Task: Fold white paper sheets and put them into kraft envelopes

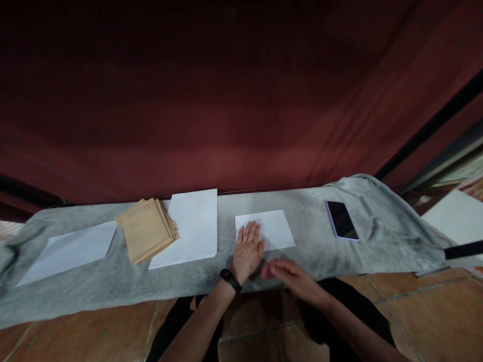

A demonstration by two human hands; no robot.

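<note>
Dark red cloth [241,125] is hung behind a long surface covered with grey cloth [309,216], and a tiled floor [433,306] is seen below. The upper background is lost in shadow, a white panel [456,218] is cut off by the right border, and part of the large white paper [198,231] is hidden under a fanned pile of brown envelopes [145,229]. Part of the small white sheet [279,231] is covered by the left hand [248,254], which is laid flat, palm down, with fingers extended and slightly apart; a black wristband [230,279] is worn on that arm. The right hand [294,276] is blurred and held near the front edge, just beside the left, its fingers pointed toward it; whether they are closed on anything cannot be told. The small sheet is placed near the middle of the surface, separated from the large paper by a narrow strip of grey cloth and from the phone [342,220] on the right by a wider one. Another white sheet [71,251] is laid left of the envelopes, and the cloth is rumpled beyond the phone.
</note>
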